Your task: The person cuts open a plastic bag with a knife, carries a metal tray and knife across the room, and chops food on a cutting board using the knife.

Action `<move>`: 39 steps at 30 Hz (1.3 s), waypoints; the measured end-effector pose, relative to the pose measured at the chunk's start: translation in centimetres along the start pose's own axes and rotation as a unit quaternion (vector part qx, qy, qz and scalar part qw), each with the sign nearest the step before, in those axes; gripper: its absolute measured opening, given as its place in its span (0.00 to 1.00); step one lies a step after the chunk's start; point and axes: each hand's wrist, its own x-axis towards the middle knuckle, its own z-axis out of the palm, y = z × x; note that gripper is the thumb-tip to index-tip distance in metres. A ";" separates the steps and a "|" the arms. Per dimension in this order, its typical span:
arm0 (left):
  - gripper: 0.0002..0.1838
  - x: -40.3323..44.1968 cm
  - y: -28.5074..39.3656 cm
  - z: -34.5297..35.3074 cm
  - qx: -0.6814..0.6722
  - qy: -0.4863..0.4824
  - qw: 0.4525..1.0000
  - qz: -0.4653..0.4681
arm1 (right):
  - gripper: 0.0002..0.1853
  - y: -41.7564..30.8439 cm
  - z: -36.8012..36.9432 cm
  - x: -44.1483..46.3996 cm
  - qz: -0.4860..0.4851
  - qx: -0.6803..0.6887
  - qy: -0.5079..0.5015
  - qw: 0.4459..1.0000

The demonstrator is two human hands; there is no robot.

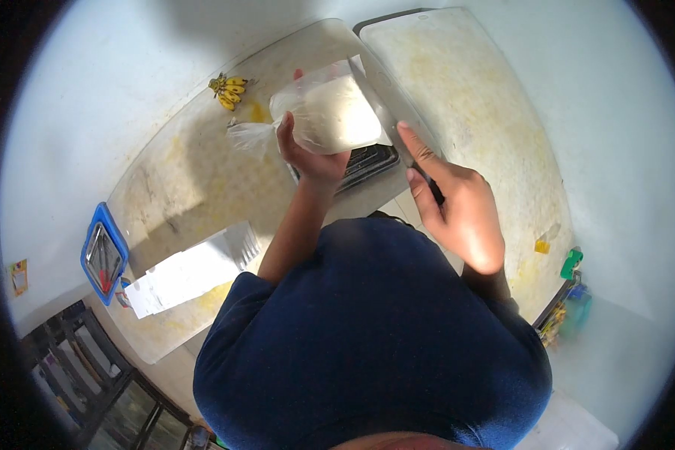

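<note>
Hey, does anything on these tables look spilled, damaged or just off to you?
Mainly stains: a yellow smear marks the left table beside the bananas, perhaps a spill or old discolouration; I can't tell. Fainter yellowish patches mottle the right table too. Nothing looks tipped over.

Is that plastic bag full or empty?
Not empty: a pale mass shows through the plastic bag in the left hand; how full, I cannot tell.

glossy clear plastic bag (251,136), shiny metal knife blade (382,114), matt white paper sheets (184,276), dark blue cloth shirt (367,322)
</note>
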 end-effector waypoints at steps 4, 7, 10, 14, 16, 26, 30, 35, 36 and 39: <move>0.46 0.2 0.1 0.9 0.014 0.013 1.000 0.020 | 0.30 0.1 0.7 -0.4 0.002 -0.043 -0.030 0.999; 0.46 0.2 0.1 1.0 0.022 0.005 0.999 0.024 | 0.31 0.3 1.2 -0.4 0.007 -0.044 -0.035 0.998; 0.46 0.2 0.0 1.0 0.013 -0.002 1.000 0.020 | 0.31 0.2 1.4 -0.5 0.018 -0.044 -0.049 0.998; 0.46 0.1 0.1 1.1 0.015 -0.004 1.000 0.017 | 0.31 0.1 1.4 -0.5 0.026 -0.056 -0.060 0.996; 0.46 0.2 -0.1 0.4 0.009 -0.021 1.000 0.016 | 0.30 0.3 1.4 -0.6 0.021 -0.052 -0.053 0.997; 0.47 0.3 0.4 -0.3 0.007 -0.036 0.998 -0.042 | 0.26 2.6 -0.2 -0.1 0.109 0.112 0.042 0.987; 0.45 0.4 0.5 -0.8 0.034 -0.037 0.997 -0.053 | 0.25 3.7 0.4 0.4 0.140 0.171 0.029 0.975; 0.38 0.3 0.7 -1.1 0.063 -0.023 0.996 -0.061 | 0.25 6.0 2.6 0.3 0.149 0.248 0.019 0.957; 0.37 0.2 0.7 -1.1 0.066 -0.027 0.995 -0.063 | 0.25 6.4 3.0 0.4 0.154 0.252 0.016 0.955; 0.35 0.2 0.8 -1.3 0.083 -0.036 0.993 -0.070 | 0.24 8.2 4.5 0.4 0.172 0.300 0.001 0.938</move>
